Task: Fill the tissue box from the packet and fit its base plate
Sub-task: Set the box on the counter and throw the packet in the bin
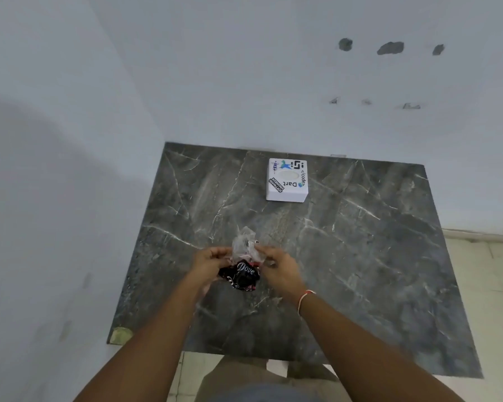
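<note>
A white square tissue box [286, 180] with stickers and an oval slot on top stands upright near the back of the table, apart from both hands. Close to the front centre, my left hand [208, 264] and my right hand [279, 268] pinch a crumpled plastic packet [243, 271] between them. The packet is black with "Dove" lettering low down and clear, wrinkled film at its upper end. It is held just above the tabletop. No base plate shows as a separate piece.
The dark grey marble table [360, 256] is set into a corner, with white walls behind and to the left. Pale floor tiles [488, 285] lie off the table's right edge. My legs show below the front edge.
</note>
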